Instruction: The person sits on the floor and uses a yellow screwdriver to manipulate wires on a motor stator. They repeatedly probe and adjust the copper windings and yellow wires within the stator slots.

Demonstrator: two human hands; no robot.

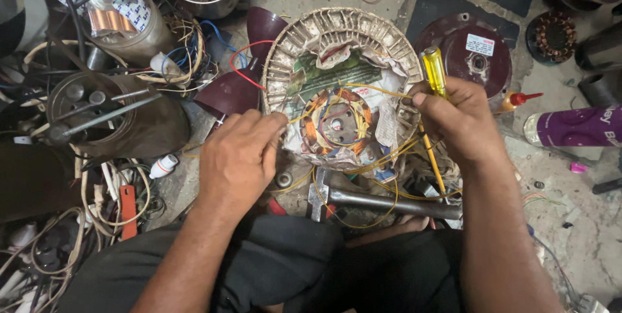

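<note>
Item: person seated on the floor, dark trousers at 6 o'clock, both forearms reaching forward.

Left hand (236, 157), 8 o'clock of the work: fingers curled together, tips pressed on the rim of the fan motor housing (337, 41); whether they pinch a wire I cannot tell.

Right hand (460, 118), 3 o'clock of the work: clamped on a yellow-handled screwdriver (433, 70), handle up, shaft running down toward the lap.

Between the hands and the knees: a steel hammer (382, 203) lying crosswise, with loose yellow wires (382, 157) looped over it.

Centre: the round ribbed housing, lying flat on the floor and padded inside with crumpled paper; in its middle sits the stator (337, 118) with copper windings. By its look the housing is cast metal, stiff and heavy, best held by the rim. The windings look thin and easily nicked, and the yellow leads are soft and prone to snag.

At 9 to 11 o'clock: a dark motor casing (155, 125), tangled cables, a maroon fan blade (230, 92) and a jar holding copper coils (113, 20).

At 1 to 3 o'clock: a maroon motor cover (463, 60), a purple spray can (576, 126) on its side and a small red-capped bottle (518, 99).

Floor (583, 235): rough patched stone, dusty and littered with scraps; a workshop corner.
</note>
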